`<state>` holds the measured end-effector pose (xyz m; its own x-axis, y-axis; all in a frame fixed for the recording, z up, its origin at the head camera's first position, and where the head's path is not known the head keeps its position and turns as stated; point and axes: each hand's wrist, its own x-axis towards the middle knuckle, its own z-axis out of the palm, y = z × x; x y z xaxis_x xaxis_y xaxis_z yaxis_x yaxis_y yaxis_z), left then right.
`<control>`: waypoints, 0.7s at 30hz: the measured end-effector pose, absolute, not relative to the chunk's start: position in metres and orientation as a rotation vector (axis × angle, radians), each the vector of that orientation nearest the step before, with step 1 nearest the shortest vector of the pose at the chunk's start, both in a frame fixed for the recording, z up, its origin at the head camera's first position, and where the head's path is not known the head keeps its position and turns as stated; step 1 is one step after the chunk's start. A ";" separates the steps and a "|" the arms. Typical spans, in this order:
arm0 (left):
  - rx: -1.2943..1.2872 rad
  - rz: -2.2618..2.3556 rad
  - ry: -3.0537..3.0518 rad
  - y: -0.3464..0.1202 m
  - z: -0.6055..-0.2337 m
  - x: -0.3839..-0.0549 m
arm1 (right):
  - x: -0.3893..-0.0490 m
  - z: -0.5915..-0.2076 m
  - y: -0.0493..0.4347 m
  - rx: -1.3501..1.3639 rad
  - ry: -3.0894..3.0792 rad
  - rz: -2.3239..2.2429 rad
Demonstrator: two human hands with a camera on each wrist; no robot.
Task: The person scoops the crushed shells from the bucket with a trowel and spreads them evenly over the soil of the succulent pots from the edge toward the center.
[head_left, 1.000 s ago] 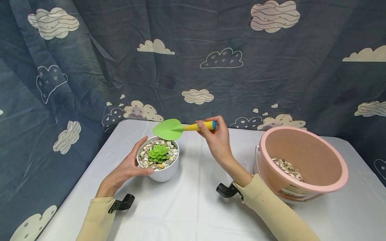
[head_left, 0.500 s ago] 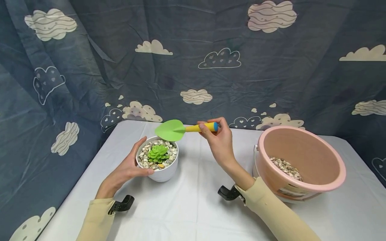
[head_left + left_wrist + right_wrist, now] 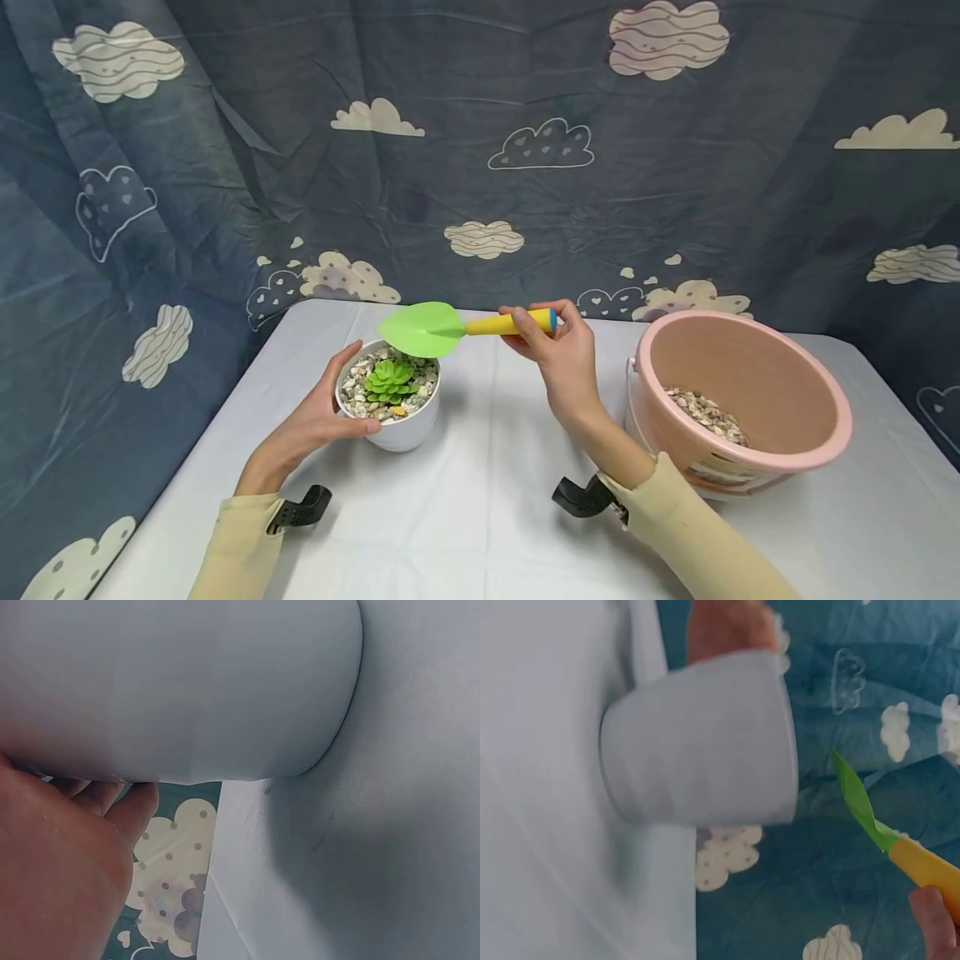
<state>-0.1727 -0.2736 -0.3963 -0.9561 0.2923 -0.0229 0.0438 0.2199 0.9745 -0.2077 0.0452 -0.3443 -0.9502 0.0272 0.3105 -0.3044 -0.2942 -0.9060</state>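
A white flowerpot stands on the white-covered table, filled with small pebbles around a bright green succulent. My left hand grips the pot from the left, thumb on its near side and fingers reaching round the far side. With my right hand I hold a small trowel by its yellow, blue-tipped handle. Its green blade overlaps the pot's far rim in the head view. From the right wrist, the blade shows above the rim of the pot and apart from it.
To the right stands a pink bucket with a pile of pebbles at its bottom and a bail handle at its side. Behind the table hangs a dark blue cloth printed with clouds.
My right hand has drawn slightly right and toward me, and the trowel's handle has tilted a little. The left hand keeps its grip on the flowerpot, which stays in place.
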 end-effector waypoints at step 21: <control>0.308 1.799 2.302 -0.272 -0.397 -0.172 | -0.157 -0.310 0.095 0.325 -1.572 2.385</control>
